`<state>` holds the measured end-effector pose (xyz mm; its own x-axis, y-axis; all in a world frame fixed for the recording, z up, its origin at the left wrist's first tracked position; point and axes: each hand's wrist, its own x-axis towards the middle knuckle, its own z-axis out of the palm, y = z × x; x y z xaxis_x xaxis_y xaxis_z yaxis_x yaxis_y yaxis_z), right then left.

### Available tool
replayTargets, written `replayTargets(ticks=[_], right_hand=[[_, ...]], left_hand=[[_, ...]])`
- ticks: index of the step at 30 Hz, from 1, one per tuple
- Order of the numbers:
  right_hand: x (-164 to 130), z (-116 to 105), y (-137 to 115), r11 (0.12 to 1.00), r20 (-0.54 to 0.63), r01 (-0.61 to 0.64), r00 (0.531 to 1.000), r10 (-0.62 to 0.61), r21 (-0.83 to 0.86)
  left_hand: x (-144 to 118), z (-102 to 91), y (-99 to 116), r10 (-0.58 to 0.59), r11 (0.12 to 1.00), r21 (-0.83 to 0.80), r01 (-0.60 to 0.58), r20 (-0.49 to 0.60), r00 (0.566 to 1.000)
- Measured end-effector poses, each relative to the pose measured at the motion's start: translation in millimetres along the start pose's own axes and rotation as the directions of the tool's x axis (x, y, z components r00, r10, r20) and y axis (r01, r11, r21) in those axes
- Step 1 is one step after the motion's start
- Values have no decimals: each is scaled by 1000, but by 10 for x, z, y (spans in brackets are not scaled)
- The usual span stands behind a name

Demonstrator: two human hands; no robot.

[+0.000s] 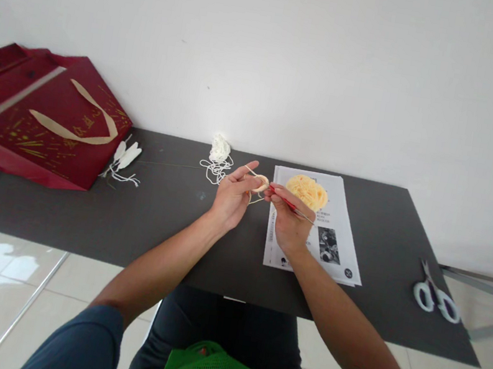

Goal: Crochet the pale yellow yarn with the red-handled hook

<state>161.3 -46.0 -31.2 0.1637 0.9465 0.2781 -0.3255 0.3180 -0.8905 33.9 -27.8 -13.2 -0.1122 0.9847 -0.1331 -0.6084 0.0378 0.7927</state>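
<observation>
Between thumb and fingers, my left hand [233, 198] pinches a small ring of pale yellow crochet work [260, 183], with yarn running over the raised forefinger. My right hand [290, 220] grips a red-handled crochet hook [288, 203] like a pen. Its tip end points left at the ring; whether it passes through a loop is too small to tell. A thin metal end sticks out behind the right hand. Just past that hand, a ball of yellow yarn [306, 191] rests on printed sheets [339, 269].
White yarn [221, 150] trails loose strands at the table's back edge. White crocheted pieces [128, 156] lie beside a dark red gift bag [62, 128] on the left. Scissors [436, 295] lie at the right end of the dark table [164, 221], which meets a white wall [268, 56].
</observation>
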Motion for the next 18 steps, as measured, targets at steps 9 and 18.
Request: replayTargets(ticks=[9, 18], right_hand=[[180, -68, -46, 996, 7, -28, 1000, 28, 81], [50, -55, -160, 982, -18, 117, 992, -122, -151]], left_hand=[[-17, 1, -52, 92, 983, 154, -97, 39, 995], [-55, -23, -62, 371, 807, 496, -319, -6, 929]])
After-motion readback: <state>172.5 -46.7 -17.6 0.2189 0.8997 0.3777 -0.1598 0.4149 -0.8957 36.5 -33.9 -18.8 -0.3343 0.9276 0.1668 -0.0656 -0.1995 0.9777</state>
